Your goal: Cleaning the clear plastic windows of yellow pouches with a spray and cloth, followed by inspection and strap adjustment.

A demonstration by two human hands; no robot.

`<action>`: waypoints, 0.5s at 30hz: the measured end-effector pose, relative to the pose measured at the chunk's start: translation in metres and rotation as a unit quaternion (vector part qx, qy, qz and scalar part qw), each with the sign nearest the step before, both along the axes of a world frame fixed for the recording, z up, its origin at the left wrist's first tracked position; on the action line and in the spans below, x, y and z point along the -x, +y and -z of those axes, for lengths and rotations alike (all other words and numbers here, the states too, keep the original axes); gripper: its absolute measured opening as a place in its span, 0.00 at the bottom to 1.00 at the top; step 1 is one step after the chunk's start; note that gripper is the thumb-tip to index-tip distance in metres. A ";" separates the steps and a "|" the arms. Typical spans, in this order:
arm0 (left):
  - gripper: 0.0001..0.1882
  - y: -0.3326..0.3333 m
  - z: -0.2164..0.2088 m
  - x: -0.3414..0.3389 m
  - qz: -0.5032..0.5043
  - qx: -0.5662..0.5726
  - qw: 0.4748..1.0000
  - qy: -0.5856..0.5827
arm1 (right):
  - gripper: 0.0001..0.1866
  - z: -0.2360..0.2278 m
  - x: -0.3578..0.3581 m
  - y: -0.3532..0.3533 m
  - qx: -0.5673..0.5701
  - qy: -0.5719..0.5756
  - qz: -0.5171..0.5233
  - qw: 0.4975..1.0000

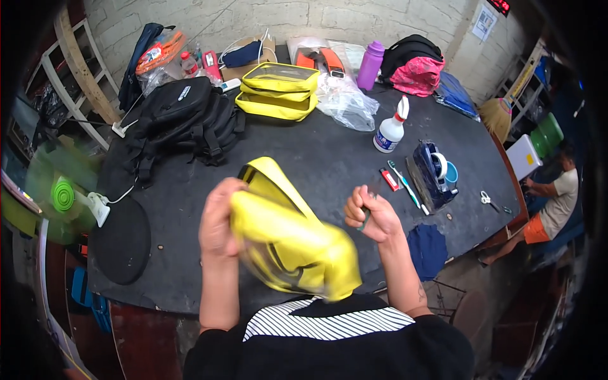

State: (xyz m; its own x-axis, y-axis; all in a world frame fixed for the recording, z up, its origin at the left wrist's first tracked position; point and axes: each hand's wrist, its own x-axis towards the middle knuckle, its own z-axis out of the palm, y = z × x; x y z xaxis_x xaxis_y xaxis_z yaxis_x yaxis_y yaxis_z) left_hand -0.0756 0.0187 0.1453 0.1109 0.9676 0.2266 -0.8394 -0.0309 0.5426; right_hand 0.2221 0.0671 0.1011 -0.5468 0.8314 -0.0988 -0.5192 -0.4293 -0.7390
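Observation:
My left hand [220,215] is closed on one end of a yellow bag [291,247] with a see-through panel and dark zipper. The bag is tilted in front of my chest and smeared by motion; its open flap [275,180] stands up at the far side. My right hand [375,214] is raised just right of the bag, apart from it, with the fingers curled in. A bit of something thin and greenish shows under those fingers, too small to name. Farther back, two more yellow bags [278,95] with clear tops are stacked on the black table [304,145].
A black backpack [183,117] lies at the left. On the right are a white spray bottle [388,134], a toothbrush [405,180], a tape dispenser [434,174], scissors [486,199] and navy cloth [427,252]. A purple bottle [370,66] stands behind. Another person [551,196] is at far right.

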 end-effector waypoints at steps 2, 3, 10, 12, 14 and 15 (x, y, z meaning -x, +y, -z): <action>0.05 -0.001 0.003 -0.022 -0.102 0.065 0.981 0.149 | 0.23 -0.006 0.008 0.014 0.010 -0.093 0.029 0.995; 0.04 0.003 0.006 -0.029 -0.100 0.049 0.984 0.138 | 0.24 0.010 -0.003 0.029 -0.024 -0.185 0.064 0.980; 0.04 0.003 0.001 -0.028 -0.099 0.075 0.982 0.143 | 0.39 0.060 -0.020 0.037 -0.210 -0.861 0.155 0.436; 0.04 0.006 0.002 -0.032 -0.091 0.078 0.983 0.140 | 0.30 0.034 -0.016 0.033 -0.217 -0.569 0.186 0.771; 0.04 0.006 0.005 -0.032 -0.076 0.083 0.983 0.148 | 0.32 -0.010 -0.001 0.016 -0.159 -0.224 0.097 0.956; 0.04 0.006 0.005 -0.031 -0.076 0.083 0.982 0.148 | 0.37 -0.030 0.005 0.008 -0.112 -0.064 0.004 0.992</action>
